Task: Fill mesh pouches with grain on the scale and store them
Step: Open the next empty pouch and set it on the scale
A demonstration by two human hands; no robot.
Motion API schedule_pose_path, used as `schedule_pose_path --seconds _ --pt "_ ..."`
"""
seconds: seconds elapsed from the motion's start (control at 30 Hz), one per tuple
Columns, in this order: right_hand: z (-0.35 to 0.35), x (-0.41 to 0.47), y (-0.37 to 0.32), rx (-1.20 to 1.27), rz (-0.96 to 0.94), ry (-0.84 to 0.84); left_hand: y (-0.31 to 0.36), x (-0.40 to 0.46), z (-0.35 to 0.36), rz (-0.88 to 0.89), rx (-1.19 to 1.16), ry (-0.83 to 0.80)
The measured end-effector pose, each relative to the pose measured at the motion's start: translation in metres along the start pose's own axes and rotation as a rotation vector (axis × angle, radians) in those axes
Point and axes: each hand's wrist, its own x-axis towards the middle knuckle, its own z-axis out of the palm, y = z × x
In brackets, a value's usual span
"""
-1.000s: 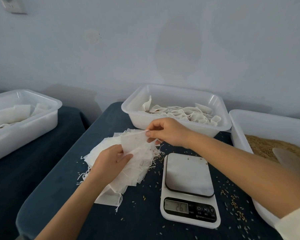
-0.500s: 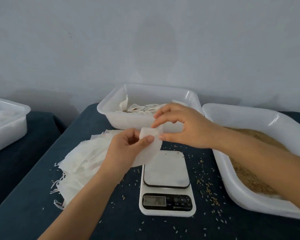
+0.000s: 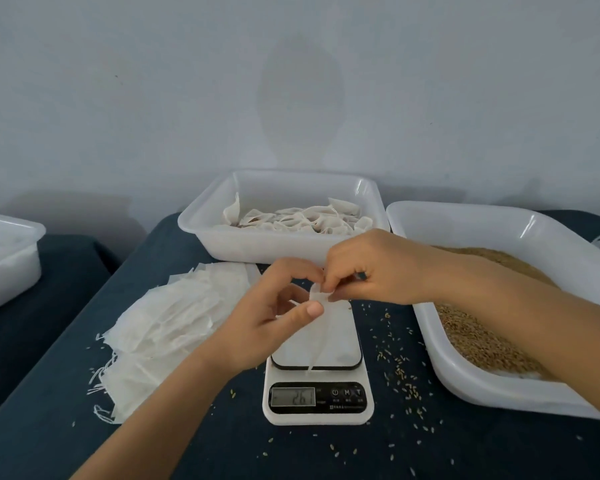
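Your hands have brought the mesh pouch (image 3: 321, 327) down over the scale (image 3: 317, 386). Pouch stack (image 3: 174, 320) lies left; your left hand (image 3: 271, 320) and right hand (image 3: 371, 271) both pinch the pouch's top; grain bin (image 3: 520, 306) sits right.

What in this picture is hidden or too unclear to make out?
- Mesh pouch: its mouth is covered by the left hand and right hand, head view.
- Scale: digits blurred.
- Grain tray: near right corner cut by the edge and forearm.
- Left tray: contents hazy, cut off.
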Motion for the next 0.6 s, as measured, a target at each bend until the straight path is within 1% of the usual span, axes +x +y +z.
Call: schedule_pose_path --seconds 0.07,0.17,0.2,0.33,0.4,0.47,0.6 --pt "0.002 -0.003 0.001 0.039 0.018 -0.014 0.000 0.004 -0.006 -0.020 0.132 -0.027" --pt "0.003 -0.009 0.002 0.108 0.041 0.001 -0.002 0.007 -0.013 -0.068 0.315 -0.143" --pt "0.002 -0.011 0.002 0.116 0.043 -0.002 -0.003 0.007 -0.013 -0.067 0.374 -0.153" --pt "0.003 -0.020 0.004 0.029 0.054 -0.086 -0.003 0.005 -0.005 0.002 0.465 -0.091" --pt "0.006 -0.022 0.005 -0.064 0.056 -0.140 -0.004 0.004 0.001 -0.014 0.491 -0.047" --pt "0.009 -0.024 0.007 -0.123 0.050 -0.152 -0.006 0.003 0.006 -0.033 0.512 -0.006" --pt "0.015 -0.031 0.013 -0.022 0.121 -0.137 -0.007 0.001 0.014 -0.015 0.514 0.074"
